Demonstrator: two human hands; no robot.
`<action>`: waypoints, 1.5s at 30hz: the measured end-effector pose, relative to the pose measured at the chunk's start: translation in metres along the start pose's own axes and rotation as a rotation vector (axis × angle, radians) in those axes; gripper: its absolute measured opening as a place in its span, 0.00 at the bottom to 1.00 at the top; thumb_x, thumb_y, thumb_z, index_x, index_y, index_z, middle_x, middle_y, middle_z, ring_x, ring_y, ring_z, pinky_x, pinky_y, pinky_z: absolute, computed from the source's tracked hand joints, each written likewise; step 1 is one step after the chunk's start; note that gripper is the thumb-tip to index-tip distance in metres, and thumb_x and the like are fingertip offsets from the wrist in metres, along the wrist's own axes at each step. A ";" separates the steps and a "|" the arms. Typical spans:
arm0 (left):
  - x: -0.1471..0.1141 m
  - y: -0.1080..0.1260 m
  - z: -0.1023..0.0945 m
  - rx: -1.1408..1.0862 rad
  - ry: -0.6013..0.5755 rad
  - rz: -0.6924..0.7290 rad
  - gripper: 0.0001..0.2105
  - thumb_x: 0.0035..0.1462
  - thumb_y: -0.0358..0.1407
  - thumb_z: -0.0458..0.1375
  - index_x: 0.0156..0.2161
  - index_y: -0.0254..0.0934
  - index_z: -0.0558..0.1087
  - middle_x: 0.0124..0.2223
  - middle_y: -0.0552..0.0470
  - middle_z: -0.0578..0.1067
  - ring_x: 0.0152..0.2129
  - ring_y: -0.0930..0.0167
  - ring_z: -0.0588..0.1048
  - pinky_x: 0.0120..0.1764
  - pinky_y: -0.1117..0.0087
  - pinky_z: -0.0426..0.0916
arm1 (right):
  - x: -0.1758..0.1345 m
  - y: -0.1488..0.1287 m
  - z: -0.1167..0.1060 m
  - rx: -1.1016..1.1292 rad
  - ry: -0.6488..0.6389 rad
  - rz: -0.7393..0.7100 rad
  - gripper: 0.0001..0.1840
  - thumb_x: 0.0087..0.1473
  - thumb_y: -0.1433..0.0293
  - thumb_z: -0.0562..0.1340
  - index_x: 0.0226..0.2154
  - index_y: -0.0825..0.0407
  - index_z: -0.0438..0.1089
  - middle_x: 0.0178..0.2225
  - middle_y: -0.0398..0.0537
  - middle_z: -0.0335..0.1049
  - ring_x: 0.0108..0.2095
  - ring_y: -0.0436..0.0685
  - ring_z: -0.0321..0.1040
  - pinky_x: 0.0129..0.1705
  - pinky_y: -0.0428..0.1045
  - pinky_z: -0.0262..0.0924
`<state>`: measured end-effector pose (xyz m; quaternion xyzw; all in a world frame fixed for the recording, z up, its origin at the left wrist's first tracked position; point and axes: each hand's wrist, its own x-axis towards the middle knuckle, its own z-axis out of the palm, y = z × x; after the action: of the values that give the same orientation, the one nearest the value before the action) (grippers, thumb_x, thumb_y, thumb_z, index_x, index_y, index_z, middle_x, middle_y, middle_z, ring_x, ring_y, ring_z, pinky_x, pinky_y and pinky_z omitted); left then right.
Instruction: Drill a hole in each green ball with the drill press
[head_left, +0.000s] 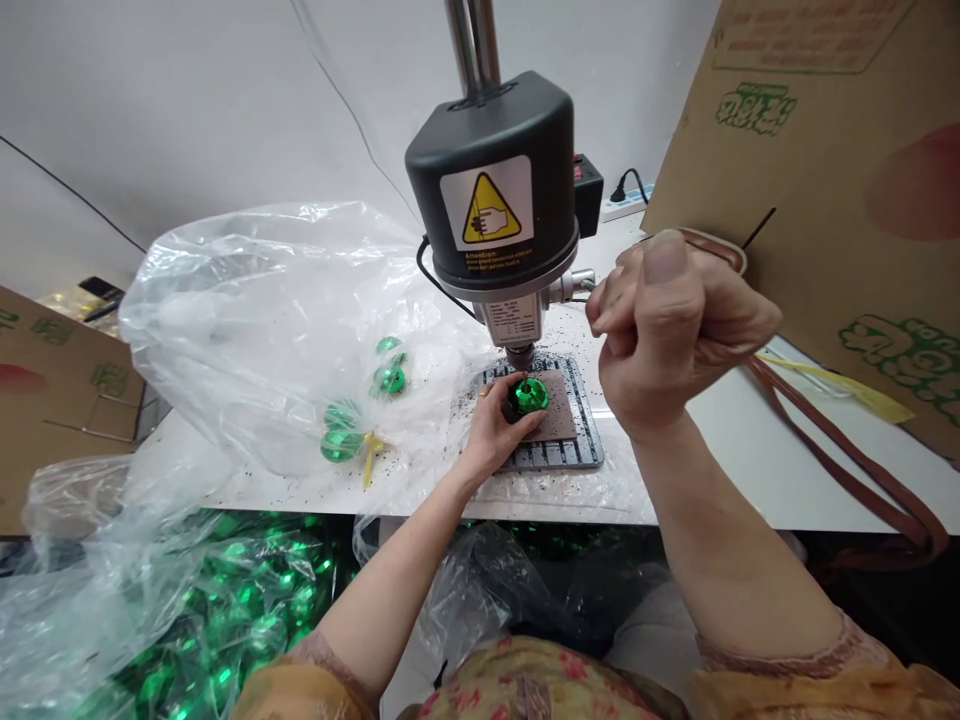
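A small bench drill press (491, 190) stands in front of me, its chuck (519, 357) right above a shiny green faceted ball (531, 396). My left hand (499, 420) has thumb and fingers closed round the sides of this ball. The ball sits on a flat brownish square board (559, 415), which lies on the slotted metal base (589, 440). To the right of the drill head, my right hand (667, 320) is a fist at the feed lever hub (571, 286). The lever itself is mostly hidden by the fingers.
A clear plastic bag (262, 300) with several green balls (341, 444) lies left of the drill. Dark shavings dot the white table (705, 480). Cardboard boxes (825, 200) flank both sides; a brown strap (847, 455) hangs at right. More green balls (240, 610) fill a bag below.
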<state>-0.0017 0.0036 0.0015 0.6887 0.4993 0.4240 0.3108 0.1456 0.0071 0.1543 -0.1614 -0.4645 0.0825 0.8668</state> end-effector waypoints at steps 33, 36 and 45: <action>-0.001 0.003 -0.001 0.078 0.012 0.020 0.25 0.53 0.38 0.69 0.55 0.41 0.71 0.53 0.45 0.76 0.52 0.60 0.72 0.57 0.56 0.66 | -0.018 0.012 -0.017 0.073 -0.113 -0.184 0.21 0.57 0.76 0.59 0.15 0.53 0.58 0.13 0.35 0.52 0.13 0.43 0.48 0.17 0.47 0.48; -0.001 0.003 -0.001 0.066 0.010 0.020 0.24 0.53 0.38 0.69 0.55 0.40 0.71 0.53 0.45 0.76 0.52 0.60 0.72 0.58 0.55 0.66 | -0.022 0.014 -0.020 0.070 -0.140 -0.198 0.22 0.57 0.74 0.60 0.14 0.52 0.58 0.12 0.35 0.52 0.12 0.43 0.48 0.16 0.48 0.49; -0.002 0.009 0.001 0.004 0.038 -0.042 0.25 0.52 0.38 0.70 0.54 0.40 0.71 0.52 0.44 0.75 0.52 0.60 0.74 0.56 0.56 0.68 | 0.017 -0.008 0.012 0.010 -0.042 0.066 0.24 0.59 0.72 0.62 0.13 0.51 0.61 0.10 0.36 0.49 0.12 0.44 0.46 0.16 0.48 0.41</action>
<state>0.0027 -0.0013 0.0084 0.6705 0.5202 0.4294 0.3089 0.1450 0.0074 0.1769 -0.1706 -0.4764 0.1169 0.8545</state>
